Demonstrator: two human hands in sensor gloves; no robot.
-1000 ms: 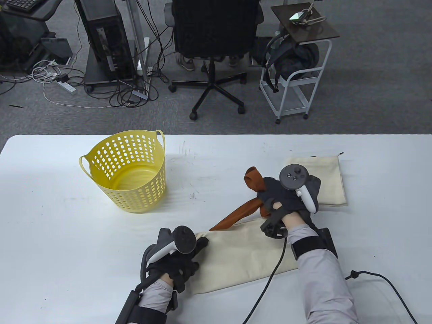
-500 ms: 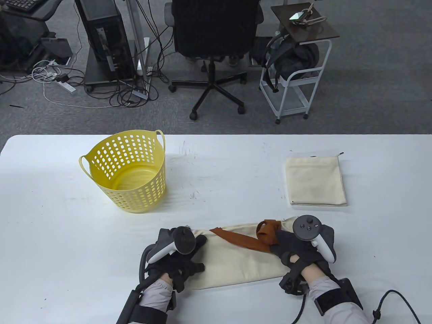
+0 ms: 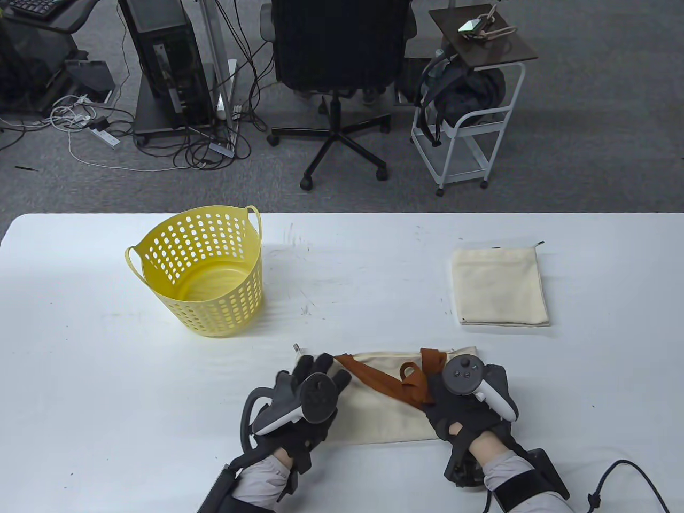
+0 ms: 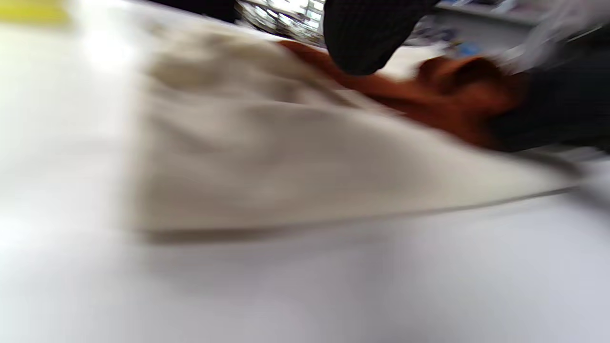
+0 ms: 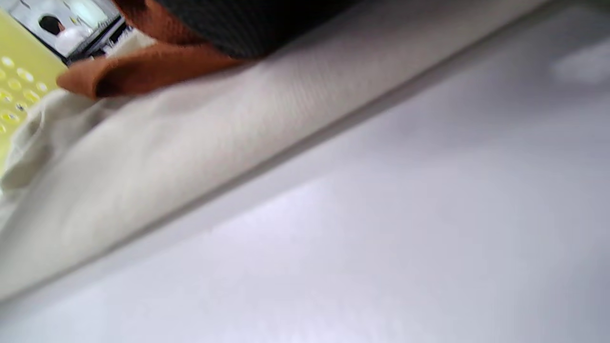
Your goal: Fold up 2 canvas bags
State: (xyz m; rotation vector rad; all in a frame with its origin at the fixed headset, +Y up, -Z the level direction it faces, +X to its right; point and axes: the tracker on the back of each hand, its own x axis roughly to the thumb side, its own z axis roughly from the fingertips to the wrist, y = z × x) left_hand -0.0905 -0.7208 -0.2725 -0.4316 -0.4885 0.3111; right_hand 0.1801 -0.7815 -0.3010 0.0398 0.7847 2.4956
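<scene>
**Two hands on a canvas bag, a folded one set aside**

Near the front edge of the white table (image 3: 80, 331): a cream canvas bag (image 3: 374, 417), lying flat, with rust-orange handles (image 3: 398, 380) draped across its top face. On its left end, the left hand (image 3: 307, 406), fingers spread flat and pressing the cloth, gripping nothing. On its right end, the right hand (image 3: 459, 409), resting over the bag where the orange straps bunch into a loop; fingers hidden beneath the tracker, so cannot tell whether curled round the strap or only laid on it.

From the left wrist: blurred cream cloth (image 4: 267, 166) on the table, orange strap (image 4: 443, 90) beyond, one dark gloved fingertip (image 4: 367, 33) hanging in from the top. From the right wrist: the bag's rounded folded edge (image 5: 190, 157) running across, orange strap (image 5: 143, 71) tucked under dark glove fabric, a sliver of yellow at the left margin.

Further back and to the right, well apart from both hands: a second canvas bag (image 3: 499, 287), already folded into a neat rectangle. To the left, a yellow perforated basket (image 3: 206, 272), upright.

No legible brand, label or writing on bags, basket, gloves or trackers. Behind the table: a black office chair (image 3: 339, 64) and a white trolley (image 3: 465, 128) on grey carpet.
</scene>
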